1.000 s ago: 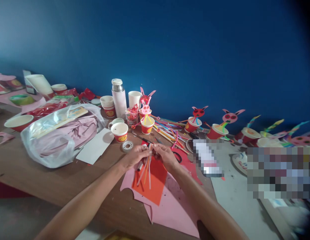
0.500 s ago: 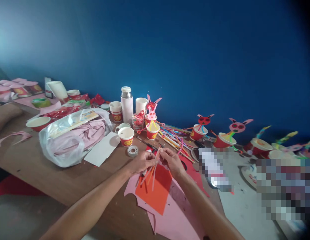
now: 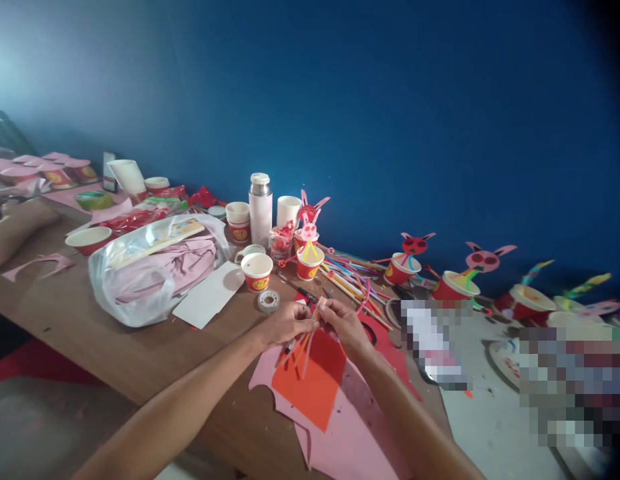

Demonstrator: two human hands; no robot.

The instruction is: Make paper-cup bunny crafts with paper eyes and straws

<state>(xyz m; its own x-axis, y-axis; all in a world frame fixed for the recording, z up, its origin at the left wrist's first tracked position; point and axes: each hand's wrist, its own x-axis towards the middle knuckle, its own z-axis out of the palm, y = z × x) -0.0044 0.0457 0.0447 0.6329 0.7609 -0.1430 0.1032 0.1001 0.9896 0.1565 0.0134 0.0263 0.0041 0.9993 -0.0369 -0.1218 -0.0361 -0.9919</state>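
Note:
My left hand (image 3: 290, 325) pinches a small bunch of thin orange and pale pink strips (image 3: 305, 357). At the top of the bunch, the fingers of my right hand (image 3: 344, 325) are closed on the same strips. Their loose ends fan downward. Whether they are paper or pipe cleaners, I cannot tell. Beneath lies a square orange sheet (image 3: 315, 390) on a larger pink sheet (image 3: 357, 433). A roll of clear tape (image 3: 269, 301) and a paper cup (image 3: 257, 273) are just beyond my left hand. Scissors with black handles, partly hidden, lie past my right hand.
A plastic bag of pink material (image 3: 155, 267) and a white card (image 3: 209, 297) lie at left. Behind stand a thermos (image 3: 261, 213), coloured sticks (image 3: 347, 270) and cups with paper animal heads (image 3: 484, 259). Another person's arm (image 3: 20, 227) rests at far left.
The view has shifted slightly, so the things on the table appear a little further right. Both hands stay together on the strips with little movement.

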